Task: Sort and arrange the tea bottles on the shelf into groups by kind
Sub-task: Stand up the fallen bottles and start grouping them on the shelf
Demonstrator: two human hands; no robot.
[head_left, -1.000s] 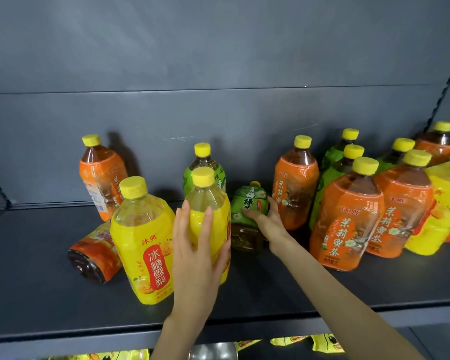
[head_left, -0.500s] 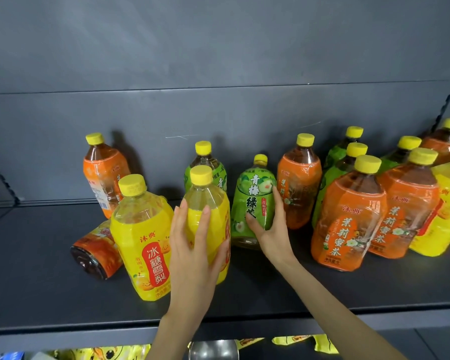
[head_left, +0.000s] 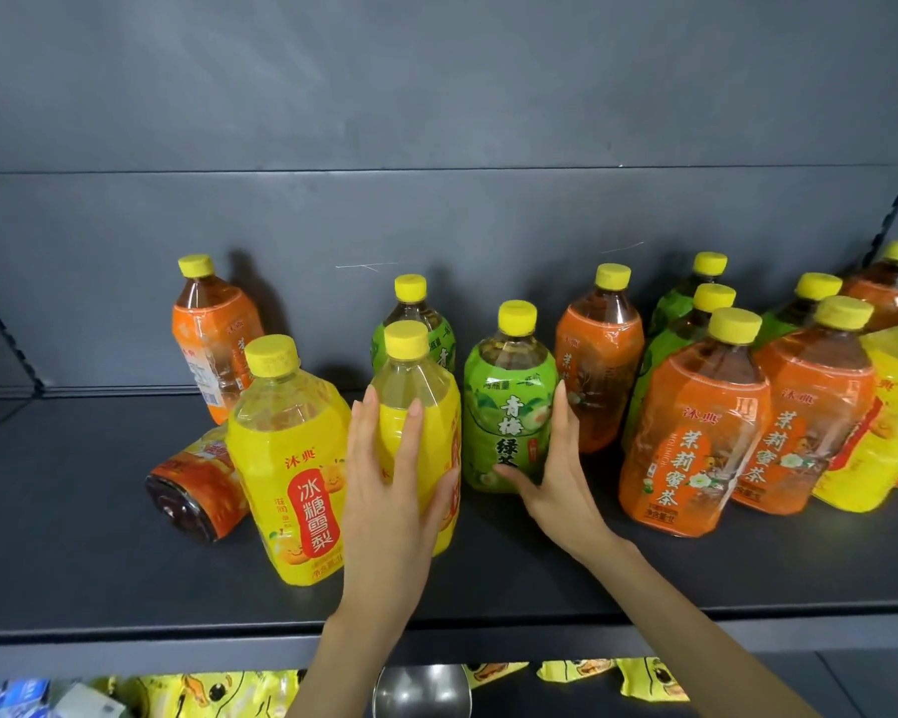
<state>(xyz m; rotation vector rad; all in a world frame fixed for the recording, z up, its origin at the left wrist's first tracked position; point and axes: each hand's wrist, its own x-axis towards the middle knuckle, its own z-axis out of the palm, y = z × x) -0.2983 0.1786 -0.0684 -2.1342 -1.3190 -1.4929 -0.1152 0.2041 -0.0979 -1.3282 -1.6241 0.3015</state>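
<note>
My left hand [head_left: 384,489] grips a yellow-label bottle [head_left: 418,401] from the front, fingers up its side and thumb round the right. Just to its right stands a green-label tea bottle [head_left: 504,412], upright, held by my right hand [head_left: 556,479] with the thumb across its lower front. A second yellow bottle [head_left: 291,458] stands to the left. An orange-label bottle [head_left: 198,484] lies on its side at the far left, with another orange one [head_left: 213,344] upright behind it. One more green bottle [head_left: 418,323] is partly hidden behind the held yellow one.
On the right of the dark shelf [head_left: 125,577] crowd orange bottles [head_left: 690,437], green bottles [head_left: 680,313] and a yellow bottle [head_left: 892,422]. An orange bottle [head_left: 600,355] stands just behind my right hand. Yellow snack packs [head_left: 581,671] lie on the level below.
My right hand has tipped the green bottle from lying down to standing upright beside the yellow one. My left hand has stayed on the yellow bottle.
</note>
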